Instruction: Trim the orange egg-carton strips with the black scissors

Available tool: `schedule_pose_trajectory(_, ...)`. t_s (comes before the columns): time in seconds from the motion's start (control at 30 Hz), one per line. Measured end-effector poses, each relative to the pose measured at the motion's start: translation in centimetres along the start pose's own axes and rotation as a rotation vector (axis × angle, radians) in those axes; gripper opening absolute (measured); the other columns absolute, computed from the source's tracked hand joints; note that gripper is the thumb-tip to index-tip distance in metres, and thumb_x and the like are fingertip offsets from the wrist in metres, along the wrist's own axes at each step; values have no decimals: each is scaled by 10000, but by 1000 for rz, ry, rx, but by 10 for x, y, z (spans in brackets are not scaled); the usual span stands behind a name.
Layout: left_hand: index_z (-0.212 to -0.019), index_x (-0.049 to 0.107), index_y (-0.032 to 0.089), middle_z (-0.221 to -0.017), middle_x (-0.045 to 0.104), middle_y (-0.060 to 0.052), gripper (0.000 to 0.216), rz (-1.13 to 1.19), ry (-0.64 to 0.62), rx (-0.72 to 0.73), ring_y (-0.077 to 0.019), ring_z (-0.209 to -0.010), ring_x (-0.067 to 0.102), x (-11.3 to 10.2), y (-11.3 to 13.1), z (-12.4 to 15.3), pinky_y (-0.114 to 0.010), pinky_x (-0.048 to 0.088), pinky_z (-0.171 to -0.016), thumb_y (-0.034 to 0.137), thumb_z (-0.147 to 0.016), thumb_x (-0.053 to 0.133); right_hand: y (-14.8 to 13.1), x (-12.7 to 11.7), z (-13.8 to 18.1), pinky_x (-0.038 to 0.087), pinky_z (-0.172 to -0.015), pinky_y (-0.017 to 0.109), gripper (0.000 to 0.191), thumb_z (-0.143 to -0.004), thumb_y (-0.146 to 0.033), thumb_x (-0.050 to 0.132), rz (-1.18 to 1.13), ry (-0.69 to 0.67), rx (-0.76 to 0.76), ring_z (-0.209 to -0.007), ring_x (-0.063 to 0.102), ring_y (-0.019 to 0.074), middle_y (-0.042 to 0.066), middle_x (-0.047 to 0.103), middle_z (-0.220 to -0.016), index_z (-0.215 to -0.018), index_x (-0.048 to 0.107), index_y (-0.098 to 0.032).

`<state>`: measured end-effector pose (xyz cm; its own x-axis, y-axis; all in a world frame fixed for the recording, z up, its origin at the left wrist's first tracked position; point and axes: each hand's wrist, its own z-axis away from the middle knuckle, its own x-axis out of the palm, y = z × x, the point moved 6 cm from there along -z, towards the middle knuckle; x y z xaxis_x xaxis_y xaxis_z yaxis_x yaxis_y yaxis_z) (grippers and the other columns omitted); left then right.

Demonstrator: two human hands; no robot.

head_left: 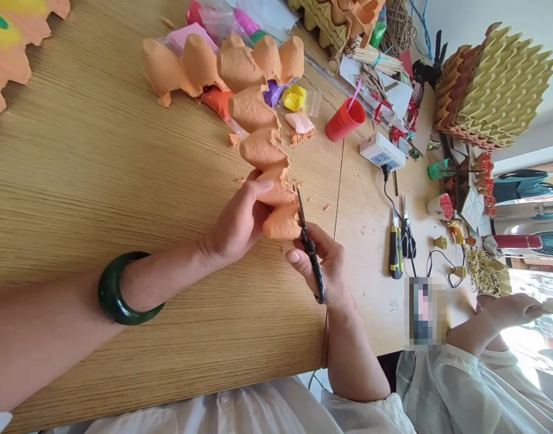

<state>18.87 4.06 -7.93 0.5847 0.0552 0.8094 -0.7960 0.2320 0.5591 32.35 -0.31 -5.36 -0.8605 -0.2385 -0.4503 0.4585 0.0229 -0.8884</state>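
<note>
My left hand (243, 217) pinches a strip of orange egg carton (261, 147) near its lower end, thumb on top of a cup. The strip runs up and away across the table, its cups in a row. My right hand (326, 259) grips black scissors (309, 244) by the handles. Their blades lie against the right edge of the strip, at its lowest cups; how far the blades are apart is hard to see. Another row of orange egg carton cups (199, 63) rests just beyond. Small orange scraps (299, 137) are scattered beside the strip.
To the right stand a red cup (344, 119) and a white power strip (382, 150) with a plugged-in cord. A utility knife (396, 250) and other scissors (407, 235) lie farther right. Stacked egg trays (497, 90) rise at the back. A co-worker's hand (514, 310) is at far right.
</note>
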Motion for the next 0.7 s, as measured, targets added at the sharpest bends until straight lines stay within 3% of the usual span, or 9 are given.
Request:
schedule_pose_trajectory(0.17, -1015, 638, 173, -928, 663, -52, 164, -58, 53, 11, -241, -1070, 638, -5, -1, 1, -369, 489, -1039, 243, -969, 497, -2, -2, 0, 382, -577, 248, 472, -888, -582, 750, 172, 89, -111, -599, 420, 97, -45, 498, -692, -1076, 719, -150)
schedule_pose_trajectory(0.37, -1100, 610, 196, -1085, 667, -54, 227, -35, -16, 7, -237, -1174, 624, 0, -2, 0, -386, 458, -1105, 208, -989, 412, -3, -3, -3, 374, -553, 232, 344, -921, -487, 758, 296, 183, -230, -565, 389, 85, -54, 453, -644, -958, 728, -145)
schedule_pose_trajectory(0.53, -1120, 598, 196, -1079, 679, -55, 231, -55, 4, 15, -260, -1166, 622, -3, 0, -2, -400, 474, -1059, 189, -973, 420, -1, -4, -4, 360, -510, 224, 448, -929, -596, 701, 329, 170, -189, -536, 363, 82, -55, 451, -617, -960, 753, -153)
schedule_pose_trajectory(0.7, -1066, 657, 219, -1003, 705, -49, 205, -32, -13, -9, -269, -1142, 610, -2, 1, -2, -364, 470, -1013, 214, -949, 489, 1, -5, -6, 360, -524, 231, 410, -925, -569, 719, 277, 127, -157, -530, 370, 79, -63, 451, -619, -953, 732, -160)
